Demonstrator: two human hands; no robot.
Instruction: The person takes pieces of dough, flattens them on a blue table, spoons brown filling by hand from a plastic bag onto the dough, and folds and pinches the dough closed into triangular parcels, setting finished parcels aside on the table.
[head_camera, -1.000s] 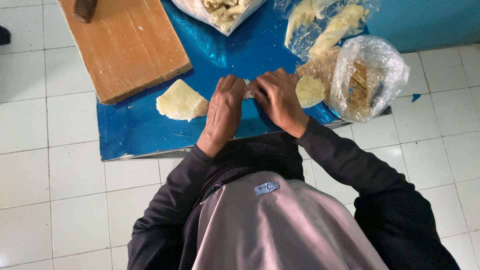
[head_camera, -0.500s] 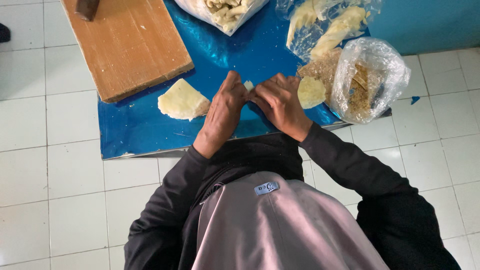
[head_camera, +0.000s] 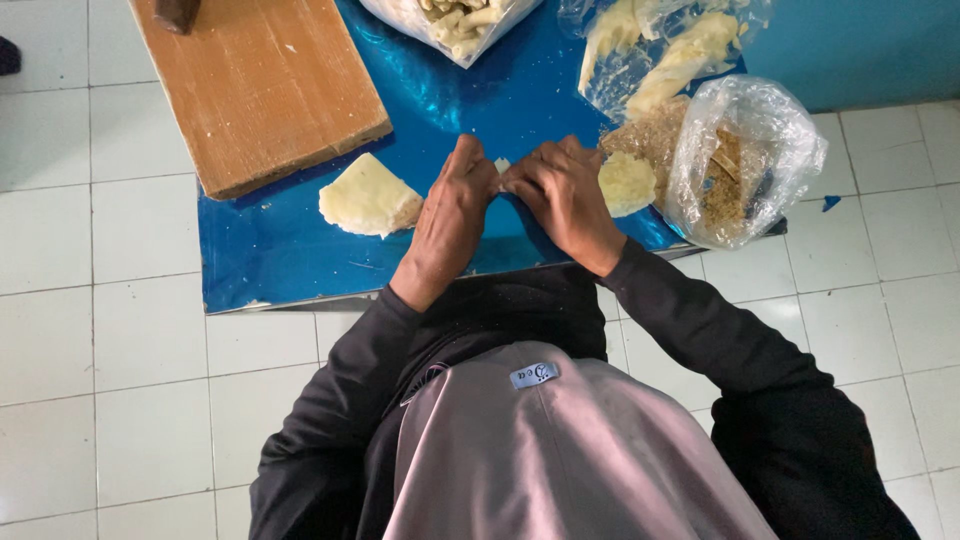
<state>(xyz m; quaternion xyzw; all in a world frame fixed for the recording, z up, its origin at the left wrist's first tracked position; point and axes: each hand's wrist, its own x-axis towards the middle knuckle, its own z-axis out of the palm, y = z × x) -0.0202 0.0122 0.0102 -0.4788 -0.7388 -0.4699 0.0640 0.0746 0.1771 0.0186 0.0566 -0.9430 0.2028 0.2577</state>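
While pressed together over the blue sheet (head_camera: 300, 260), left hand (head_camera: 452, 215) and right hand (head_camera: 565, 195) meet fingertip to fingertip — fingers curled shut on a small pale piece of dough (head_camera: 502, 164), barely visible between them. Just left, a flat pale dough slab (head_camera: 368, 197); beside the right hand, another pale lump (head_camera: 627, 182), touching a clear plastic bag (head_camera: 745, 160). Farther up — a wooden board (head_camera: 260, 85).
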